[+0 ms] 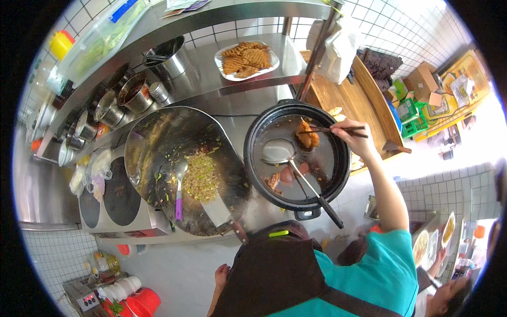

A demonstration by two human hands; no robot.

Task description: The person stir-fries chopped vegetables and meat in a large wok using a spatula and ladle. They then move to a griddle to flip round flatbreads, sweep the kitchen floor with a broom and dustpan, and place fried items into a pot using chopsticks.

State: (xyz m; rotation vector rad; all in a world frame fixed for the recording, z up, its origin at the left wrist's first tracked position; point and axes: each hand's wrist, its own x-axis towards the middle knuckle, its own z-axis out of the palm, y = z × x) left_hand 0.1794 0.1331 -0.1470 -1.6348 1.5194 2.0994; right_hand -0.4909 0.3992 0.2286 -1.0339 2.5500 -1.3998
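Note:
My right hand grips a pair of dark chopsticks over a round black electric pan. Their tips meet an orange-brown piece of food above the pan's dark liquid. A metal ladle rests in the pan, its black handle crossing the near rim. Beside it lie a pinkish flat piece of food and a small browned piece. Low beside my body, my left hand hangs with its fingers curled; nothing shows in it.
Left of the pan, a large dark griddle holds chopped food, a purple-handled spoon and a wide metal scraper. A plate of ridged brown slices sits on the steel shelf. Another person is at lower right.

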